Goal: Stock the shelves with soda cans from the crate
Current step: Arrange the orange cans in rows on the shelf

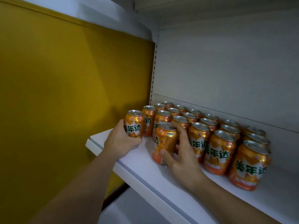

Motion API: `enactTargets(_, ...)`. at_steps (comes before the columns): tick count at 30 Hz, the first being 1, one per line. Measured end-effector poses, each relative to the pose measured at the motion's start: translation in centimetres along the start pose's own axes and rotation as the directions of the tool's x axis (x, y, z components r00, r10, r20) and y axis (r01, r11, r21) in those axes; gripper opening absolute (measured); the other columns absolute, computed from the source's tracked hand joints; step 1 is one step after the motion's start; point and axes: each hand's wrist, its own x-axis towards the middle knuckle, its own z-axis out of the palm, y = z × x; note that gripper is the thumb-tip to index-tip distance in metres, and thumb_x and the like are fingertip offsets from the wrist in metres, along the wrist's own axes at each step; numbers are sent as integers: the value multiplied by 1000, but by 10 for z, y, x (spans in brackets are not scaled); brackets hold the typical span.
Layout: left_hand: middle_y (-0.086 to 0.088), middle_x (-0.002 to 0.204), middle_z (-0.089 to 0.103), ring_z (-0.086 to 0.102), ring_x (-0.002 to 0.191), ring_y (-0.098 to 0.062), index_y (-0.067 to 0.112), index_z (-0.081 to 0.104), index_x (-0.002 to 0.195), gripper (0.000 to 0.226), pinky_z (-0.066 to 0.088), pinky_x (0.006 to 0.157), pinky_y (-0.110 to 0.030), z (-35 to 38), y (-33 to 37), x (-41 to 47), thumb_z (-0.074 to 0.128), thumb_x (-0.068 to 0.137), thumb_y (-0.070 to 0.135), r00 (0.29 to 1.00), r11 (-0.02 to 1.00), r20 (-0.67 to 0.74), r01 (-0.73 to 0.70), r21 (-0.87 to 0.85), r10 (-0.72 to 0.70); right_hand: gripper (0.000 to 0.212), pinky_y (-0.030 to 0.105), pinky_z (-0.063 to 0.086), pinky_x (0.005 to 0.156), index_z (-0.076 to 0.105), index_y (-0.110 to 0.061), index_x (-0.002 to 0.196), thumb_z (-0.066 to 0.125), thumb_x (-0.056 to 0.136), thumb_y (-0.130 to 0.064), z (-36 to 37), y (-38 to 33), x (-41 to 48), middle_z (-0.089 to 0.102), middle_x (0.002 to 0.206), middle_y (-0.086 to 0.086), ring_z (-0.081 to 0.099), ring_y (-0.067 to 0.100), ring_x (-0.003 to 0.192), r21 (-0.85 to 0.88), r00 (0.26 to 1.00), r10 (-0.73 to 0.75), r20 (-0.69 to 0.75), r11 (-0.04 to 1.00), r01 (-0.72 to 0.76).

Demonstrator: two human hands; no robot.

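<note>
Two bare forearms reach up from the lower edge toward a flat white shelf (145, 180). The left hand (119, 141) has its grip curled round an upright orange soda can with green lettering (134, 125), held at the shelf's left end just beside the stocked rows; whether its base touches the shelf cannot be told. The right hand (182, 159) has its grip closed round a second orange can (165, 143), thumb low on the front and fingers behind, upright near the shelf's front edge. To the right and behind, matching orange cans (220, 152) stand upright in close rows reaching the pale grey back panel (226, 70). A mustard-yellow wall (64, 78) fills the left.
</note>
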Motion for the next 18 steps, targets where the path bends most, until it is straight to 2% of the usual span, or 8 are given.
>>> enactTargets(4,10,108,63,63,99,-15,32,39,124,80,53,89,-42,4,5,3,87,62,46,1000,996,20,-3,85,2,88,49,44,109,18,-56,147,68,81,-27,1,0,1,36,151,-17,42,11,137,-9,1000,6,-7,1000,-6)
enactTargets(8,12,111,65,63,101,-14,36,46,120,72,52,91,-45,4,5,4,83,62,56,996,988,86,-47,150,34,90,51,42,110,13,-57,148,67,82,-27,1,-3,0,36,153,-14,41,12,139,-20,1000,14,-4,1000,-14)
enactTargets(14,7,126,64,60,114,-20,32,46,129,62,47,96,-42,6,6,3,71,77,56,992,958,115,-80,277,49,92,48,36,116,7,-53,151,64,93,-10,-2,-6,-4,25,159,-16,29,6,145,-91,999,0,32,996,2)
enactTargets(18,5,126,64,61,113,-23,29,42,130,70,49,95,-45,6,4,2,69,74,62,990,938,118,-108,329,73,86,46,36,116,13,-50,151,61,94,-7,-2,-7,-4,23,158,-16,26,3,145,-107,999,-19,36,994,22)
